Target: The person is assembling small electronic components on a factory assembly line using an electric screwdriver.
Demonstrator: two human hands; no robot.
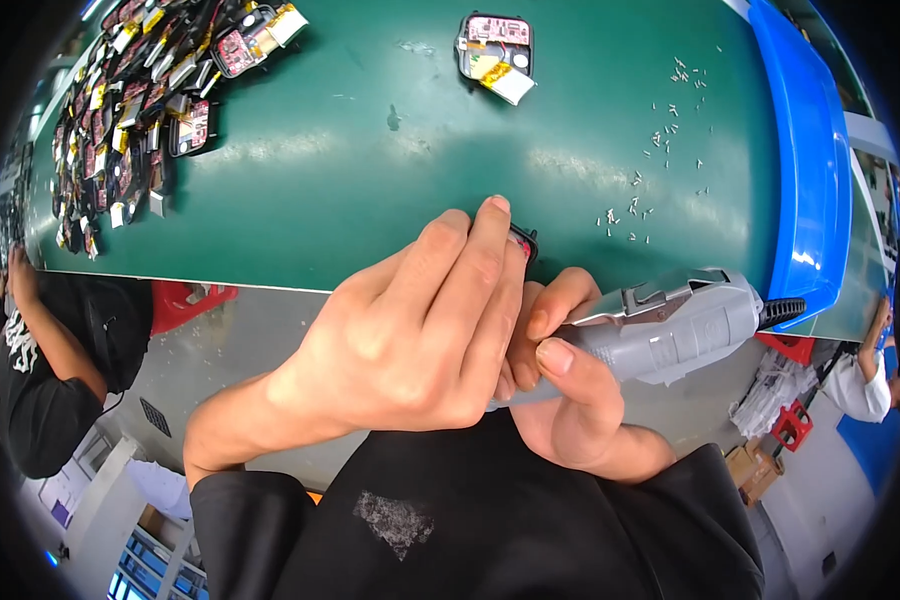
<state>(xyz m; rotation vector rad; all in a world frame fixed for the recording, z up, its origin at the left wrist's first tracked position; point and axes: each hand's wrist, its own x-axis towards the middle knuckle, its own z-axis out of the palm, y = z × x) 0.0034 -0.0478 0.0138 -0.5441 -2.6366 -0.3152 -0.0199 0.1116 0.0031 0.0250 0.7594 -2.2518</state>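
Near the table's front edge, my left hand (420,320) is closed, fingers together, around a small black device case (527,242). Only a corner of that case shows past the fingertips, with a bit of red circuit board inside. My right hand (570,370) grips a grey electric screwdriver (680,325), its metal lever facing up and its ribbed black cord end pointing right. The screwdriver's tip is hidden behind my left hand. Both hands are touching or nearly so. Farther off lies an open case (497,57) with a circuit board and a silver battery pouch with yellow tape.
Many similar open cases (120,130) are heaped at the table's far left. Small silver screws (635,190) lie scattered on the green tabletop (350,180) at right, beside a blue tray (810,160). Other people (55,370) sit at the left and right.
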